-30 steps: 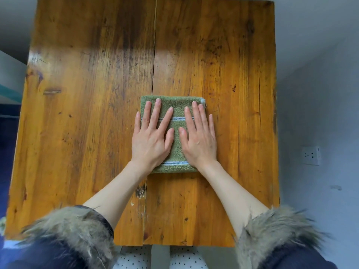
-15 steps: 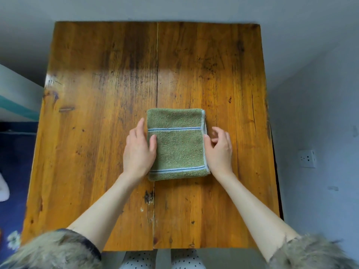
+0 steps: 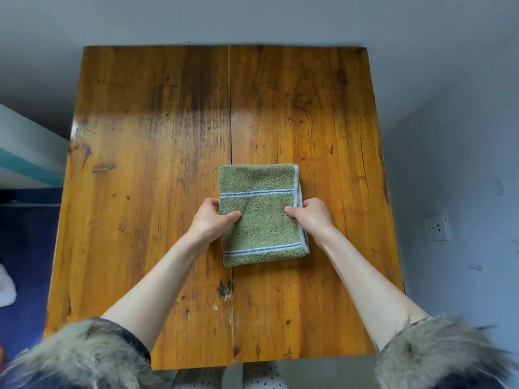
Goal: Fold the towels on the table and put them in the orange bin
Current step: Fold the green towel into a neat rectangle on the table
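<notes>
1. The fur sleeve cuffs (image 3: 84, 352) hang low over the near edge of the tabletop (image 3: 157, 169); they could brush the towel on the way out.
2. The left hand (image 3: 209, 219) and right hand (image 3: 314, 216) each pinch a side edge of the folded green towel (image 3: 261, 217), which lies mid-tabletop. An uneven lift could let the layers slide open.
3. The orange bin is out of view, so the carry may go astray.
</notes>
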Motion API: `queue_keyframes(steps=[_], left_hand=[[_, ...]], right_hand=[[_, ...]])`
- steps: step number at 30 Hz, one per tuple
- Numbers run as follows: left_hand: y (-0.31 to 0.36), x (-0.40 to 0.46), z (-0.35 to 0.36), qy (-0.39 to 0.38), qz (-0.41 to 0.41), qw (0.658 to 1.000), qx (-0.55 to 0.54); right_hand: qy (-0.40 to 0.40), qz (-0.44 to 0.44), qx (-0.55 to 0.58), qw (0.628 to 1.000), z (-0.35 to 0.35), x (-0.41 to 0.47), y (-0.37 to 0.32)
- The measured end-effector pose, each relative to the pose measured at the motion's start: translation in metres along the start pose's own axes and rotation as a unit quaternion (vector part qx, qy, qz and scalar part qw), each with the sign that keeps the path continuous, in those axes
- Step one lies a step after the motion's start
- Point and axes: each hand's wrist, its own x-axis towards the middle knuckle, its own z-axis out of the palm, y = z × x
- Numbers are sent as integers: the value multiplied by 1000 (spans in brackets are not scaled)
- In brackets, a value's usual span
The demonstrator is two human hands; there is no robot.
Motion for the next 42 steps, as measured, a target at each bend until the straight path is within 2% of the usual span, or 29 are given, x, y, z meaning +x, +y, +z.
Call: queue_keyframes(steps=[7,12,16,20,24,31,37,42], left_hand=[[2,-9,-5,-36,-34,989,-137],[-1,-35,-31,-59,-48,978,-195],[-12,-68,-68,-34,-57,963,-260],[-32,-107,-120,29,-53,946,-318],[-66,-152,-176,98,-35,922,-374],[-166,-246,-256,232,-17,855,-464],[-276,-319,-315,319,-33,797,-513],[-373,-366,-353,379,-89,771,-503]], right_hand=[[-33,-33,92,995,-6,-16,-4],[-109,-43,100,988,-10,-38,-22],[-178,-68,60,980,0,-61,-57],[-235,-125,14,964,31,-93,-106],[-291,-175,-24,940,82,-136,-155],[-386,-247,-134,879,206,-239,-211],[-438,-274,-206,831,339,-337,-210],[-479,-261,-252,799,446,-404,-191]])
